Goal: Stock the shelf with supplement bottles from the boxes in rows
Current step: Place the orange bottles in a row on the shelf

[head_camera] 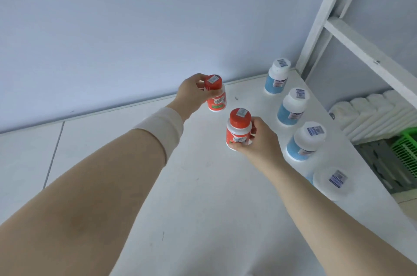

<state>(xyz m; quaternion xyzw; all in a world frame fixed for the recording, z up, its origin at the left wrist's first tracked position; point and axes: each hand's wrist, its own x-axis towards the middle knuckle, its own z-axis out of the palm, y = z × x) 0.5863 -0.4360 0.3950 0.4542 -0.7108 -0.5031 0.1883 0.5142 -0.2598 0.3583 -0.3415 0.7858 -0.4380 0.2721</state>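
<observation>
White shelf board [203, 196] carries a row of four white-capped blue-labelled plastic bottles [291, 106] along its right edge. My left hand [191, 95] grips a red-capped orange-labelled plastic bottle [215, 93] left of the row's far end. My right hand [259, 140] grips a second red-capped bottle [239, 129], just left of the row's middle. I cannot tell whether either touches the board.

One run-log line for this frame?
phase: placing | left hand: holds red-cap bottle | right hand: holds second red-cap bottle | shelf: four white-cap blue bottles in row, right side
</observation>
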